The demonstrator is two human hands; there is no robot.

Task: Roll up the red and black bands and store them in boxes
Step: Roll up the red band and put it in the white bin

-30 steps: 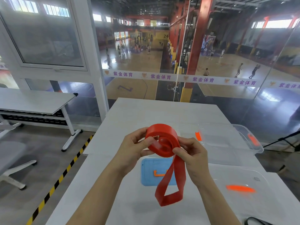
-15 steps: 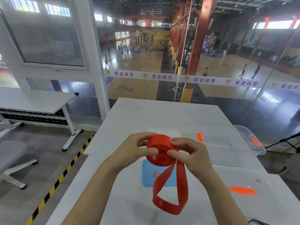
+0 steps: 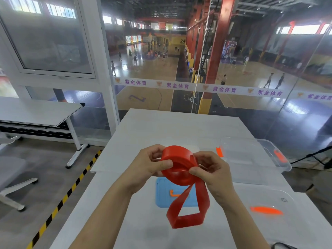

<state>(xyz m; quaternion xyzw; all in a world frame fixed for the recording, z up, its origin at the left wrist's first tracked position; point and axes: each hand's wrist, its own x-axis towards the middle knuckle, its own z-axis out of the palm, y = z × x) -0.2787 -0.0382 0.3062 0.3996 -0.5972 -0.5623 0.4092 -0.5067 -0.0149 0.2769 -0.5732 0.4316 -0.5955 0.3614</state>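
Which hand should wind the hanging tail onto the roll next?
Right hand, likely. The red band has its tail leaving the roll at that hand's fingers and hanging just below it. The left hand grips the roll's opposite side, better for holding it steady.

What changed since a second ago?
The left hand and right hand kept gripping the wide red rubber band, tipping its coil flatter; its hanging tail opened from a narrow fold into a wider loop. Nothing released. The blue rectangular lid and clear plastic box stayed put.
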